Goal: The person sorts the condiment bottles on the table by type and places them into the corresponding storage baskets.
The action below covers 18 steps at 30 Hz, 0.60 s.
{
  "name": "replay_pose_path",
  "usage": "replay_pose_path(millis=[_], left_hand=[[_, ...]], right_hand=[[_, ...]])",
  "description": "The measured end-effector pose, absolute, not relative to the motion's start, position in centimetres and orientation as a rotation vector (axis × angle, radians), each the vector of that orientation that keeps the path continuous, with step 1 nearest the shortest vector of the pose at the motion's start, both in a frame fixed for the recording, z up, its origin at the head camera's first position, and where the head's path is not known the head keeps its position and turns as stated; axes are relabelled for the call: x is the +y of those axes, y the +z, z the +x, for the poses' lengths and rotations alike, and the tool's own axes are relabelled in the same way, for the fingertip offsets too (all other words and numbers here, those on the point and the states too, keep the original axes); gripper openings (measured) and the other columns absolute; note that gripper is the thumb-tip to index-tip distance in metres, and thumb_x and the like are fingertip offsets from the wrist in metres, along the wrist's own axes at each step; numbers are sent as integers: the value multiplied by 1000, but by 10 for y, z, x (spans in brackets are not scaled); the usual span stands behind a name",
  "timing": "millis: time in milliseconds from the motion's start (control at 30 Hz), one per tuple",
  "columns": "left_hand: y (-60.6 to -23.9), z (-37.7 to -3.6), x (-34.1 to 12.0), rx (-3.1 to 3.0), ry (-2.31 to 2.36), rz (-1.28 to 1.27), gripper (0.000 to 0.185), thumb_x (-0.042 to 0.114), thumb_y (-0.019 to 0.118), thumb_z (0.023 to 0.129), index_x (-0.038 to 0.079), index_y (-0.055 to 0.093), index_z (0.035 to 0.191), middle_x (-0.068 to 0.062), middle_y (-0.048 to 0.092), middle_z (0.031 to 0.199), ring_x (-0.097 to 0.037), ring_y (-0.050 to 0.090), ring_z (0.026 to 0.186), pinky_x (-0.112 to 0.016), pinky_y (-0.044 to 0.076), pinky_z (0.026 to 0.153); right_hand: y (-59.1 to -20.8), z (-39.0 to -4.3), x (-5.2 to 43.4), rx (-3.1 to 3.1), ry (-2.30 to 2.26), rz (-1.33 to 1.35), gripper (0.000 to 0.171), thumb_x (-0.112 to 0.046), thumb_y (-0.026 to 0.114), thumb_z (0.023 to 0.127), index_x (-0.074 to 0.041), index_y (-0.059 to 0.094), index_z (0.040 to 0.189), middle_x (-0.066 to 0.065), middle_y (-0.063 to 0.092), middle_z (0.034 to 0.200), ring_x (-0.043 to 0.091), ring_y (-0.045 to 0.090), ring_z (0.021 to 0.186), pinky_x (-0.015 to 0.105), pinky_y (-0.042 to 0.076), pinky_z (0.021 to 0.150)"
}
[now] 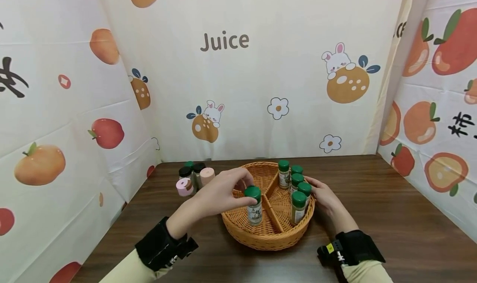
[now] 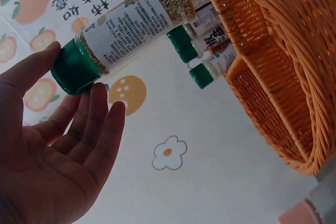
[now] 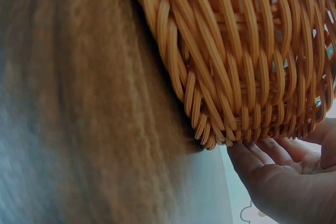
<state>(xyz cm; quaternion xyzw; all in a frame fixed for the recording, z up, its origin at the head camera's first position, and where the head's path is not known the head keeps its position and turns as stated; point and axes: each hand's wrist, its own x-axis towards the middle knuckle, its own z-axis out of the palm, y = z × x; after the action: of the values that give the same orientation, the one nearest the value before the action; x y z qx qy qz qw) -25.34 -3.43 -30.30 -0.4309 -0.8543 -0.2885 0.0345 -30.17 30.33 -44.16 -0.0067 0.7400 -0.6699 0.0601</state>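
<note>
My left hand (image 1: 220,190) pinches the green cap of a clear spice jar (image 1: 255,213) between thumb and fingers. In the left wrist view the jar (image 2: 130,31) has a white printed label and small pale grains inside. It stands upright at the front left compartment of a round, three-part wicker basket (image 1: 257,241); whether its base touches the basket floor I cannot tell. Several other green-capped jars (image 1: 298,208) stand in the right compartment. Beside them, my right hand (image 1: 329,199) rests its fingers on the basket's outer right wall; the basket hides its fingertips in the right wrist view.
Left of the basket, a cluster of bottles stands on the dark wooden table (image 1: 372,200). It includes a black-capped bottle (image 1: 185,172), a peach-capped one (image 1: 207,175) and a pink-topped one (image 1: 184,187). Fruit-printed cloth (image 1: 261,76) encloses the table's back and sides.
</note>
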Motion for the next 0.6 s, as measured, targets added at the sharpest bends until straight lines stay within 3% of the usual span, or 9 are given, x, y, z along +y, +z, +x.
replay_pose_path(millis=[200,600], left_hand=[[-306,-261,-20,-2641,-958,-1311,25,29,77,89,18,61,105,6,64,98,-13,64,86,-24,55,74],[-311,-279,-1,-2708,-960,-1237,25,28,77,89,18,61,106,5,63,97,-9,60,84,-24,53,74]], right_hand=[[-439,-301,300,2248,-2010,16,52,-16,30,110,2,19,157,31,24,159,-3,51,106,16,49,84],[-439,-302,300,2229,-2036,14,52,-16,31,109,3,20,157,31,25,158,-2,51,108,14,49,85]])
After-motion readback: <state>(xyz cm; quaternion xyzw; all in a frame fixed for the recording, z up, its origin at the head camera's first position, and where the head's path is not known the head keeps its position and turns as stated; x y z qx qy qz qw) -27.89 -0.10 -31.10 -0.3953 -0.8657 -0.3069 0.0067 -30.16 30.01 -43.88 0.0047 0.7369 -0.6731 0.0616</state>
